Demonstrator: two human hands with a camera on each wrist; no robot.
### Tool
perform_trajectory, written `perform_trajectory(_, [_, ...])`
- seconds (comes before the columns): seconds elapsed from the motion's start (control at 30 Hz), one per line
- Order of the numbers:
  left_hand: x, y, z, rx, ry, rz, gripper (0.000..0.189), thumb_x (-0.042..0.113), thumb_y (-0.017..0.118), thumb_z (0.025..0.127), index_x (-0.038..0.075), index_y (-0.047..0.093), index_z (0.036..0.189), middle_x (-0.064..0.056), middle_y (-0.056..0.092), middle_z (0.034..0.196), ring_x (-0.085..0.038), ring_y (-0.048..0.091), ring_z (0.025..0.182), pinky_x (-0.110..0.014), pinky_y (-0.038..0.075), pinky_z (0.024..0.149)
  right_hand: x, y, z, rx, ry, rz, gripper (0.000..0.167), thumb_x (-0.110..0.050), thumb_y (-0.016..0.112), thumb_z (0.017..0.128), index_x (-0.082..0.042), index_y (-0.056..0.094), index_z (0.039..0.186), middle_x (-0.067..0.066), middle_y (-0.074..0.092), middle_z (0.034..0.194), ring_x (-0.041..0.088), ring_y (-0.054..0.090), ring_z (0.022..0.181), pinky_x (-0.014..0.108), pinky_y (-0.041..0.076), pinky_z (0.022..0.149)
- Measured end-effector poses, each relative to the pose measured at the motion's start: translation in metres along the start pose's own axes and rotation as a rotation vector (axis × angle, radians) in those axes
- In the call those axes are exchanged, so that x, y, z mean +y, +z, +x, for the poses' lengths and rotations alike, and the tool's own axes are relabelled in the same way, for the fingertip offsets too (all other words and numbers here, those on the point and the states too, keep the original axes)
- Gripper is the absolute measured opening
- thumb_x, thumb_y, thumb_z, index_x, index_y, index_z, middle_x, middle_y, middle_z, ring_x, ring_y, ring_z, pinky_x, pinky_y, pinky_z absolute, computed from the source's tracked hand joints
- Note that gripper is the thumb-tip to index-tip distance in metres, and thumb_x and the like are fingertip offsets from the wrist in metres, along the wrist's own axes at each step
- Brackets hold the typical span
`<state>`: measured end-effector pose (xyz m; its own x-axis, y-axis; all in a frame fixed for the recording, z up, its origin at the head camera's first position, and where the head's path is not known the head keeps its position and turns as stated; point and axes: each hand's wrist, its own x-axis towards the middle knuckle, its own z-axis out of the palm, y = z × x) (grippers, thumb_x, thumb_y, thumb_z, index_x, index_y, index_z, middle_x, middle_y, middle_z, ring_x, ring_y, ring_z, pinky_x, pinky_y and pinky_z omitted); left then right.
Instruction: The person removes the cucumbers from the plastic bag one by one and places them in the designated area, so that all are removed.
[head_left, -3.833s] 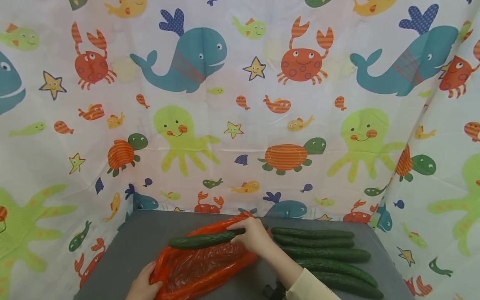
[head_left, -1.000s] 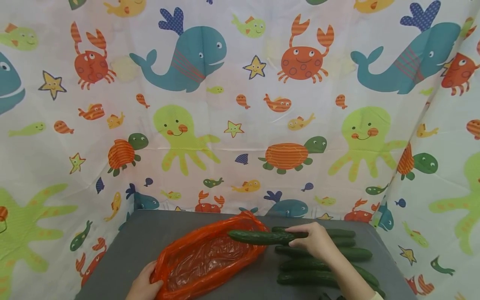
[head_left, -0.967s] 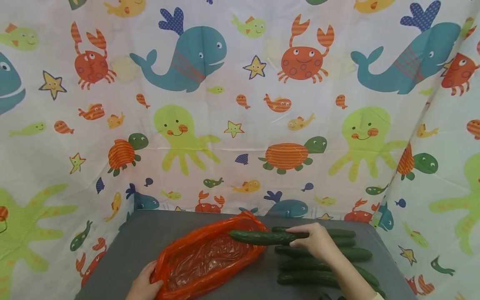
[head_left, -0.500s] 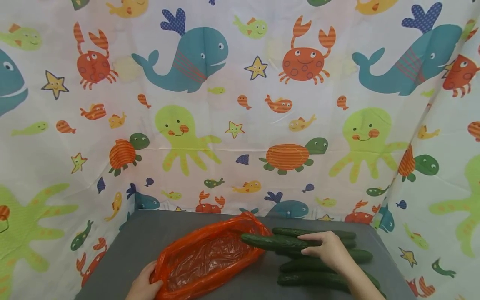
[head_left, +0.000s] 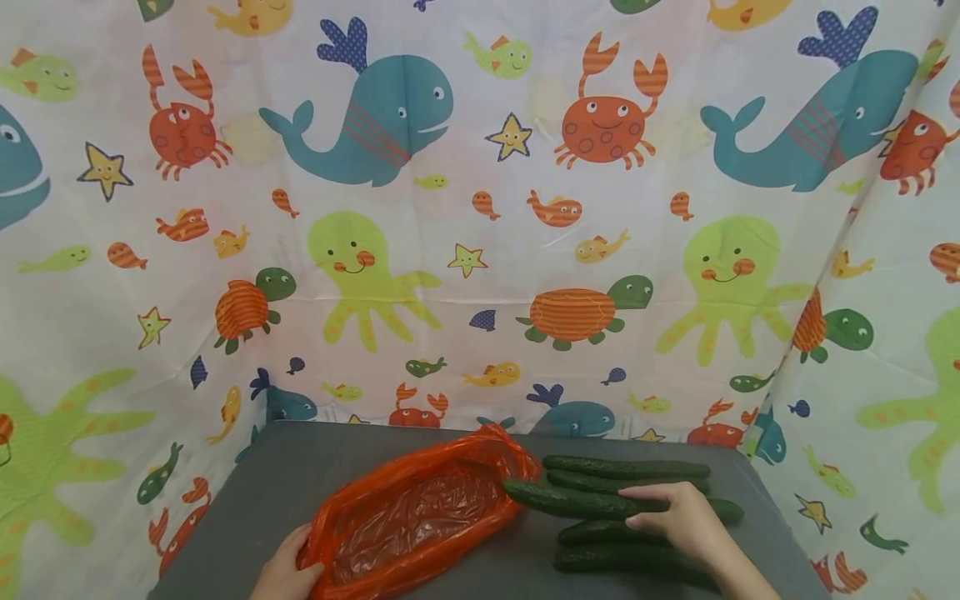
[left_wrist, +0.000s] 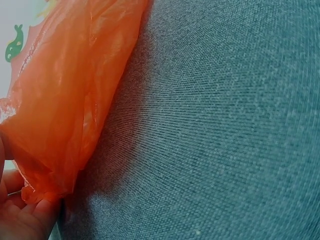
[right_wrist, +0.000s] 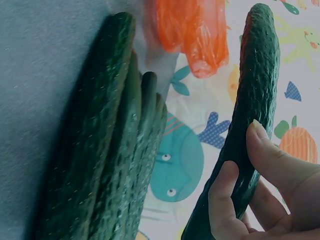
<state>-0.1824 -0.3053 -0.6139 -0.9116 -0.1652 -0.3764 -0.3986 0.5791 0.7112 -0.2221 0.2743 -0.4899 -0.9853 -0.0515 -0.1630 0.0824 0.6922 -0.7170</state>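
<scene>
My left hand (head_left: 285, 567) holds the near left end of an orange-red plastic bag (head_left: 375, 482), whose wide mouth faces up; its inside shows no cucumber. In the left wrist view, the thumb and fingers pinch the gathered bag edge (left_wrist: 75, 100). With thumb and fingers, my right hand (head_left: 682, 517) grips a long dark green cucumber (head_left: 558, 500) by its middle. This cucumber hangs raised over a row of several others, its left tip near the bag's right end. The right wrist view shows the gripped cucumber (right_wrist: 260, 60) apart from the lying cucumbers (right_wrist: 95, 130).
Several cucumbers (head_left: 630, 467) lie side by side on the right of the grey table (head_left: 300, 467). A white curtain (head_left: 480, 250) printed with sea animals encloses the back and both sides.
My right hand has carried the cucumber from over the bag rightward, then slightly nearer, to above the row of cucumbers. The left hand and the bag stay in place.
</scene>
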Motion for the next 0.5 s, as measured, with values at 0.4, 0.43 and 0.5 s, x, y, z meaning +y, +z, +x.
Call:
perform_trajectory(0.4, [0.001,0.000,-0.002,-0.008,-0.002,-0.016,0.069,0.013,0.067,0.086,-0.005,0.042,0.148,-0.033,0.045,0.143,-0.038,0.065,0.102,-0.050,0.058,0.074,0.021,-0.004,-0.011,-0.027,0.037,-0.003,0.046,-0.026,0.088,0.071,-0.019,0.078,0.116,0.015,0.072,0.122,0.025,0.070,0.098,0.037,0.056,0.068])
perform_trajectory(0.43, [0.001,0.000,-0.003,-0.004,0.000,-0.012,0.069,0.013,0.067,0.085,-0.005,0.042,0.148,-0.033,0.045,0.143,-0.038,0.065,0.102,-0.050,0.058,0.074,0.023,-0.005,-0.012,-0.031,0.034,-0.002,0.046,-0.026,0.088,0.072,-0.018,0.078,0.116,0.015,0.072,0.122,0.028,0.070,0.101,0.039,0.057,0.069])
perform_trajectory(0.5, [0.001,0.000,-0.003,0.000,0.001,-0.006,0.069,0.013,0.067,0.085,-0.005,0.043,0.147,-0.033,0.045,0.143,-0.039,0.064,0.103,-0.051,0.057,0.075,0.026,-0.006,-0.013,-0.046,0.023,-0.007,0.047,-0.027,0.087,0.073,-0.018,0.077,0.118,0.015,0.072,0.122,0.032,0.068,0.109,0.040,0.059,0.073])
